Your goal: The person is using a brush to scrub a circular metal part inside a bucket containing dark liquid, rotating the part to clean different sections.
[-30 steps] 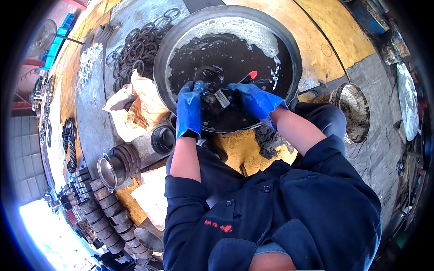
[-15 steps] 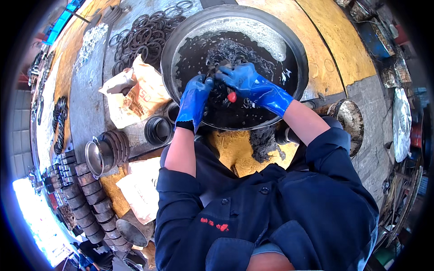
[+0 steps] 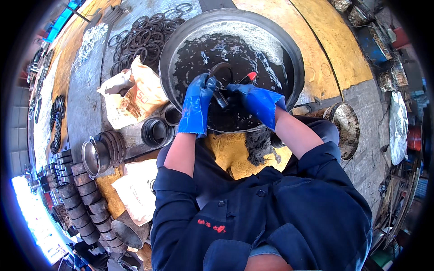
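Both of my hands wear blue rubber gloves above a wide round metal basin (image 3: 297, 67) of dark liquid with pale foam. My left hand (image 3: 199, 101) is closed on a dark ring (image 3: 221, 67), whose curved edge stands up past the fingers. To its right, my right hand (image 3: 260, 98) grips a dark tool with a red end (image 3: 252, 76); the rest of the tool is hidden by the glove, so its kind does not show. A dark, shiny piece (image 3: 221, 99) shows between the hands, partly covered.
Beyond the basin's left side lies a heap of black rings (image 3: 144, 36). An open paper bag (image 3: 135, 97) and stacked rings (image 3: 157, 132) stand at the left, with rows of metal cylinders (image 3: 86, 203) nearer. A rusty drum (image 3: 343, 126) sits at the right.
My right hand has moved slightly right and down, and the red end now points up to the right. The ring's curve has come into view, and the foamy streaks in the liquid have spread.
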The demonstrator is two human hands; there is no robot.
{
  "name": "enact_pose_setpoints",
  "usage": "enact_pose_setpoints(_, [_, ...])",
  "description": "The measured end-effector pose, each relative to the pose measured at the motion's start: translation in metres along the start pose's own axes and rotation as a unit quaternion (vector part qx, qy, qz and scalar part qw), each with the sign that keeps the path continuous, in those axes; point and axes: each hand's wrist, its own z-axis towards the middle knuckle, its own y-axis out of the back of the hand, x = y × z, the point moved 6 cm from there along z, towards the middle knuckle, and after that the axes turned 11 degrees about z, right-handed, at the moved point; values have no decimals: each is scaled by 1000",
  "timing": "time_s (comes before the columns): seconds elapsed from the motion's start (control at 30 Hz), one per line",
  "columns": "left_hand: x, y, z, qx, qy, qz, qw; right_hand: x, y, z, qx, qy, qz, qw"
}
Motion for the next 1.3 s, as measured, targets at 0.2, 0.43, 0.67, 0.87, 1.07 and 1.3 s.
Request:
enact_pose_setpoints(0.2, [0,-1,-1,46,48,-18,998,50,4,8,-48,290,-285,912])
enact_pose_setpoints(0.43, [0,-5,3,19,-1,-77,997,39,27,23,-156,233,-452,847])
enact_pose_setpoints(0.67, [4,-12,2,-23,22,-130,991,3,8,-4,79,140,21,987])
enact_pose_setpoints(0.87, [19,-1,-3,-57,127,-363,921,26,25,-25,-76,163,-42,983])
enact_pose_setpoints(1.07, [23,-17,4,-25,176,-558,811,11,57,24,-144,111,-81,980])
enact_pose_setpoints(1.3, [16,27,-10,23,115,-90,989,47,18,8,-69,78,-451,886])
